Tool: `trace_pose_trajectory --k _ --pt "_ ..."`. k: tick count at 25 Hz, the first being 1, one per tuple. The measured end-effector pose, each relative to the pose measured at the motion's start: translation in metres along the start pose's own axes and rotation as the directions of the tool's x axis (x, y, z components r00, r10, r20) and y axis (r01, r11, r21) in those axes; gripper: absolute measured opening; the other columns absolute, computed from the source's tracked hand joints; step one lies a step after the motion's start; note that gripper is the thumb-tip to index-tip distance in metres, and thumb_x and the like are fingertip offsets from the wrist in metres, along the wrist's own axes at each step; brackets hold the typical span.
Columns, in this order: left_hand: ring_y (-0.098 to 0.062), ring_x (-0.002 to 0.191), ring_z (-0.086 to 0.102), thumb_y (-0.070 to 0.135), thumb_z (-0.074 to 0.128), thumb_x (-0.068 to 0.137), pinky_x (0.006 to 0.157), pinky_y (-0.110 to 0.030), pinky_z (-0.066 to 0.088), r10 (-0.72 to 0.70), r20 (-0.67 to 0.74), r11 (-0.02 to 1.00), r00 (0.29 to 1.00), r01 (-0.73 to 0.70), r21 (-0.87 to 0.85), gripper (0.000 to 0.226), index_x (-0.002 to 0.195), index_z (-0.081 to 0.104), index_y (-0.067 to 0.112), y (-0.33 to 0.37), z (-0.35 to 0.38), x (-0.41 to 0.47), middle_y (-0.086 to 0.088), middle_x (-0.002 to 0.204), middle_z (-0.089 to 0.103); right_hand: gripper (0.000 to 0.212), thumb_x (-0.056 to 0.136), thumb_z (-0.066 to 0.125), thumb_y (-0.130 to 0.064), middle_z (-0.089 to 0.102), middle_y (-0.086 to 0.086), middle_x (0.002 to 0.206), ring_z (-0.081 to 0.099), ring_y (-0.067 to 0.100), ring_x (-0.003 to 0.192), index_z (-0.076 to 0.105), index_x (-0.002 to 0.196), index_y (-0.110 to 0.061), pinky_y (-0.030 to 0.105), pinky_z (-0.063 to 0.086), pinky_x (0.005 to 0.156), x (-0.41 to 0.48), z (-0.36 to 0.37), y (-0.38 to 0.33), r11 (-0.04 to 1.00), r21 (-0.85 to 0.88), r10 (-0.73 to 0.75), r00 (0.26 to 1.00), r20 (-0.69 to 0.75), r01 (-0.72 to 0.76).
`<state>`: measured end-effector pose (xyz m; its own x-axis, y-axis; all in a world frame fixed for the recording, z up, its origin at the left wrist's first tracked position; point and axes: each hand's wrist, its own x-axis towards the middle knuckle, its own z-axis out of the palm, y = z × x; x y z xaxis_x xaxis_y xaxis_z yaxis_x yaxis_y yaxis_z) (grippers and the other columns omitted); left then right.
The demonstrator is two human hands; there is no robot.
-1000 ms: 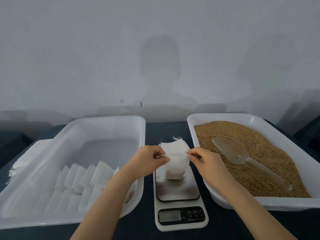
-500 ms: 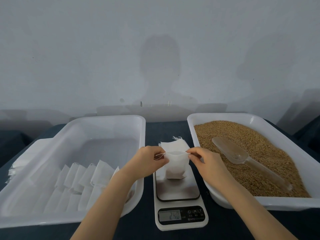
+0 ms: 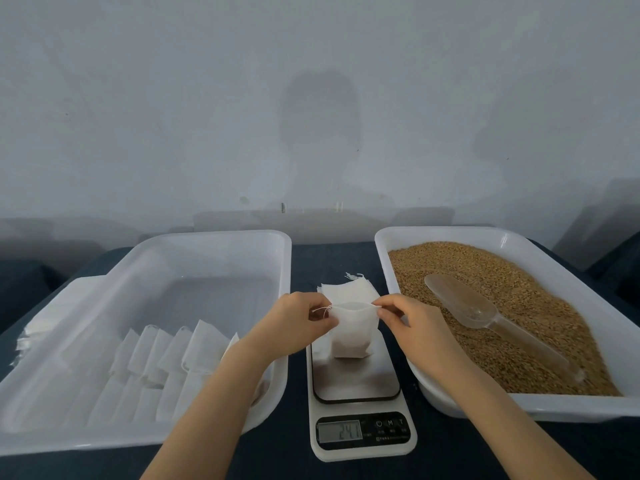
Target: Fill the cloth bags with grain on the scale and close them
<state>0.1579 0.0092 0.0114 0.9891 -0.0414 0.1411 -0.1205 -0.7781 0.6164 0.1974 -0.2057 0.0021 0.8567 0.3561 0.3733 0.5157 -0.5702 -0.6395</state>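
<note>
Cloth bag on scale, long axis upright, mouth up, corners pinched by left hand and right hand fingers

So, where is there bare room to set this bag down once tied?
Bare: the far half of the left tray, beyond the row of white bags, and the scale plate in front of the bag. Crowded: that tray's near end, and the grain tray with its scoop.
</note>
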Motion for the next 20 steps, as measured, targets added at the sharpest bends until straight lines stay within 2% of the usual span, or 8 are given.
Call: trace_pose_trajectory --k 4,7,16,20 --pt "0.006 0.062 0.053 0.036 0.062 0.088 0.057 -0.004 0.039 0.002 -0.004 1.0 1.0 -0.002 -0.015 0.017 0.073 0.055 0.04 -0.0002 0.0001 0.0004 0.017 0.069 0.058 0.013 0.091 0.059 -0.019 0.067 -0.015 0.085 0.057 -0.012 0.085 0.07 0.098 -0.021 0.0 0.038 0.072 0.0002 -0.0003 -0.0003 1.0 0.015 0.003 1.0 0.004 -0.003" --pt "0.001 0.063 0.053 0.038 0.062 0.088 0.057 -0.006 0.039 -0.005 -0.002 1.0 1.0 0.005 -0.001 0.012 0.077 0.057 0.038 -0.0013 0.0006 0.0009 0.015 0.071 0.059 0.013 0.091 0.06 -0.019 0.068 -0.015 0.085 0.058 -0.01 0.083 0.07 0.098 -0.021 0.001 0.038 0.072 0.0001 0.0 -0.0001 1.0 0.019 0.012 1.0 0.008 -0.012" --pt "0.005 0.061 0.051 0.036 0.062 0.088 0.059 -0.003 0.039 -0.007 -0.008 1.0 1.0 0.007 0.0 0.01 0.078 0.059 0.033 -0.0021 0.0016 0.0014 0.015 0.07 0.058 0.012 0.091 0.06 -0.02 0.068 -0.015 0.084 0.059 -0.008 0.084 0.07 0.096 -0.023 0.002 0.039 0.073 -0.0007 -0.0006 -0.0008 1.0 0.023 0.008 1.0 0.003 -0.008" --pt "0.001 0.063 0.051 0.036 0.063 0.088 0.06 -0.004 0.04 -0.008 -0.012 1.0 1.0 0.008 0.001 0.009 0.083 0.063 0.028 -0.0025 0.0026 0.0017 0.012 0.073 0.06 0.011 0.089 0.063 -0.022 0.066 -0.017 0.083 0.06 -0.005 0.081 0.07 0.097 -0.023 0.004 0.04 0.074 -0.0014 -0.0007 -0.0019 1.0 0.015 0.024 1.0 0.006 -0.024"
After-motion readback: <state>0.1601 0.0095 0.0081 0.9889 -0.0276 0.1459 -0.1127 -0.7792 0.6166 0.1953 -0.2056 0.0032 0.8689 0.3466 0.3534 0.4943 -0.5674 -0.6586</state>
